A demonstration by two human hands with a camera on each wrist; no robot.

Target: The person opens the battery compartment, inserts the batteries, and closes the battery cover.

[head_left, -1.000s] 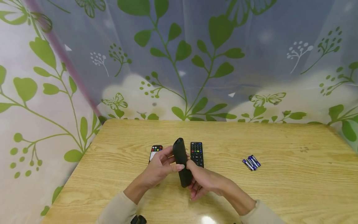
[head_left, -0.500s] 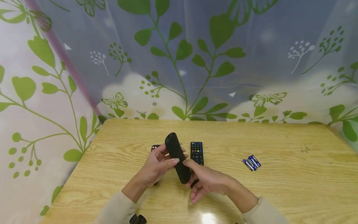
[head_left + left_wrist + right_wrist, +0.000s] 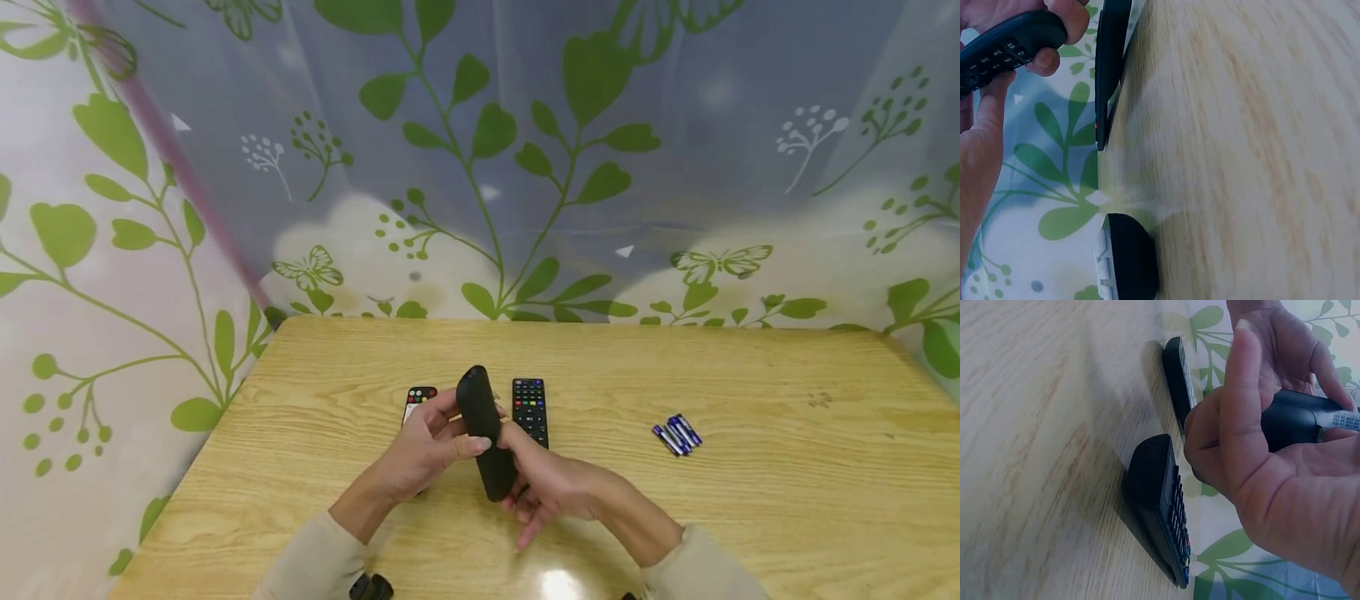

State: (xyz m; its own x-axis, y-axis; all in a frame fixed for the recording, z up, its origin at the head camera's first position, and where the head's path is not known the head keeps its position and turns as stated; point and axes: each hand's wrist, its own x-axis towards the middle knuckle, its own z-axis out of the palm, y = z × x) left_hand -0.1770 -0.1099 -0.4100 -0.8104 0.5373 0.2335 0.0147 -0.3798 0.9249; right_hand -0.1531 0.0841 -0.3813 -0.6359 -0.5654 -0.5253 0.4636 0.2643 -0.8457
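Both hands hold a black remote control above the table, its back turned up in the head view. My left hand grips it along the left side, thumb over the back. From the lower right, my right hand pinches the lower half, thumb on the back and fingers curled beneath. In the right wrist view a seam crosses the back of the held remote, near the right thumb, with a printed label beyond it. Rows of buttons show on the held remote in the left wrist view.
A second black remote lies just behind the right hand. Another remote with coloured buttons and a white part is mostly hidden by the left hand. Several blue-and-silver batteries lie at the right of the wooden table. A leaf-patterned curtain hangs behind.
The held remote swings left and up at half a second ago, then comes back right and lower. Both hands keep their hold on it. The batteries and other remotes stay put.
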